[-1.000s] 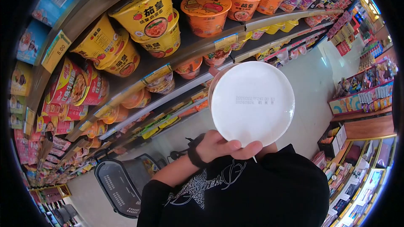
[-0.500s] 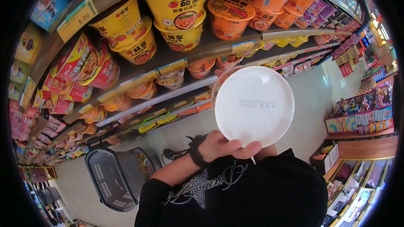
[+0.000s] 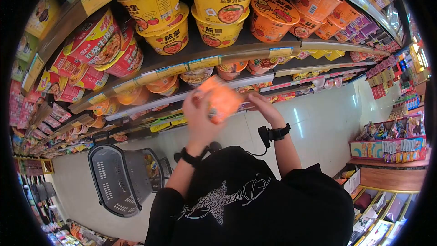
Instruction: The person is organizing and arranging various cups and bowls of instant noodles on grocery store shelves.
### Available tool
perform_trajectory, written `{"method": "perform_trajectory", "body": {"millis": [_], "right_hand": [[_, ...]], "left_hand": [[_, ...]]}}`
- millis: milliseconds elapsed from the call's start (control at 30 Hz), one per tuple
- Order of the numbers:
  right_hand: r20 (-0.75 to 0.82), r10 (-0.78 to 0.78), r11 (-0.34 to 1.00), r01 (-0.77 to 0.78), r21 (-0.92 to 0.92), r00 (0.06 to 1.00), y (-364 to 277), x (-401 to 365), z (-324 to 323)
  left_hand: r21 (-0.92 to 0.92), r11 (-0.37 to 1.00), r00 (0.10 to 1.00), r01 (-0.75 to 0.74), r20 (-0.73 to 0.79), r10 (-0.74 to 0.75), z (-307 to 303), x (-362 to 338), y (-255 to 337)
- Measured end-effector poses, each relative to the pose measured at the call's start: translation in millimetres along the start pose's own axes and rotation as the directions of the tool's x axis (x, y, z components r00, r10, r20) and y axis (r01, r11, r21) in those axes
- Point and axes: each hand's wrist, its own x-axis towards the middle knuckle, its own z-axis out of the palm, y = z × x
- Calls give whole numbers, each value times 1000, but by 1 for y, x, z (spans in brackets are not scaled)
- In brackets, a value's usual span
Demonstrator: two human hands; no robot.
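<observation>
My left hand [image 3: 203, 117] is wrapped around an orange instant noodle bowl [image 3: 224, 100], which is tilted and smeared by motion. It hangs in front of the shelves, above the floor. Just to its right, my right hand [image 3: 265, 107] holds nothing, its fingers stretched toward the bowl. Both wrists wear black bands. Behind the hands, more noodle bowls [image 3: 232, 69] line a lower shelf. Higher up stand stacked yellow noodle bowls [image 3: 220, 32] and an orange noodle bowl [image 3: 273, 19] with a printed lid.
A grey shopping basket [image 3: 116, 180] stands on the tiled floor [image 3: 255, 132] at lower left, with packaged goods in one part. Red noodle bowls [image 3: 93, 41] fill the shelf's left end. A snack display [image 3: 391, 139] stands at the right.
The bowl, shown bottom-up and close before, has moved left and toward the shelf, turned so its orange side shows. My right hand has come apart from it; my left still grips it.
</observation>
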Motion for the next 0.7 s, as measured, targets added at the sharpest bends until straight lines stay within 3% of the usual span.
{"method": "perform_trajectory", "body": {"millis": [67,100,133,167,200,267,333,367,400,467,500,533,600,667,700], "right_hand": [[-218,43,999,-37,32,975,10,11,-13],[-325,65,997,-50,53,944,16,17,-21],[-346,15,996,17,89,938,25,26,-36],[-369,-31,989,82,125,929,31,33,-52],[-408,7,984,66,164,913,26,38,-61],[-466,73,969,48,242,882,19,53,-76],[-475,68,973,47,227,878,18,68,-95],[-478,-35,978,128,164,878,30,77,-105],[-515,21,991,48,121,857,24,85,-107],[-485,23,995,29,98,874,33,104,-126],[-546,147,982,-56,180,825,24,111,-122],[-513,-213,969,249,1,831,60,127,-143],[-611,24,974,121,194,791,39,124,-128],[-636,47,975,103,198,770,29,123,-125],[-670,24,969,149,199,742,30,128,-123]], "left_hand": [[-22,969,969,246,-17,-246,4,-41,-79],[-334,842,903,423,77,-423,-4,-58,-117],[-585,588,809,558,225,-544,-20,-75,-144],[-681,402,696,611,222,-682,-45,-92,-152],[-764,202,558,613,238,-795,-70,-110,-160],[-817,-67,355,573,320,-878,-119,-147,-195],[-916,-227,427,331,360,-829,-156,-147,-174],[-938,-292,466,186,345,-814,-179,-150,-170],[-983,-88,457,163,154,-876,-193,-166,-181],[-976,145,393,165,-69,-917,-213,-236,-261],[-981,141,365,136,-83,-928,-220,-270,-300],[-984,139,335,107,-96,-937,-227,-302,-338],[-997,55,197,-52,-64,-978,-254,-309,-347],[-967,-66,-18,-245,73,-997,-277,-279,-314],[-968,-38,29,-250,31,-999,-277,-301,-341]]}}
